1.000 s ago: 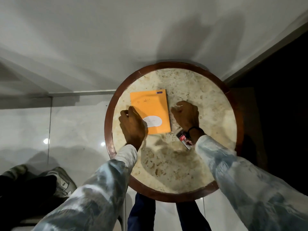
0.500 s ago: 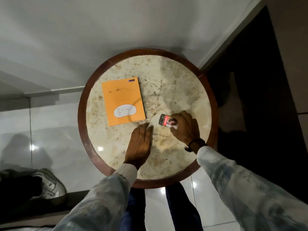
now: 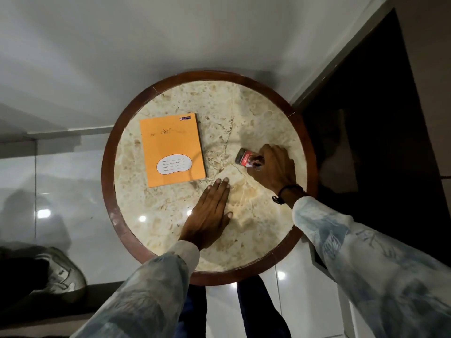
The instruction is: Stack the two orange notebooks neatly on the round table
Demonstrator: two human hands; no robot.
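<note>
Orange notebook [image 3: 172, 149] lies on round counter [image 3: 268, 98]; left hand [image 3: 209, 217] rests flat and empty, right hand [image 3: 273, 168] pinches small red packet [image 3: 245, 159]

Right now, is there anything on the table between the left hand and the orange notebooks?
Nothing visible: only bare marble separates the left hand from the orange notebooks. The small red packet lies aside, under the right hand.

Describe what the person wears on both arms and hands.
Both arms are in long, loose sleeves of pale fabric with a blotchy blue-grey, tie-dye-like print; the left sleeve ends in a plain lighter cuff. The right wrist carries a thin black band with a small knot or bead. Both hands, left hand and right hand, are bare: no gloves or rings visible.
</note>
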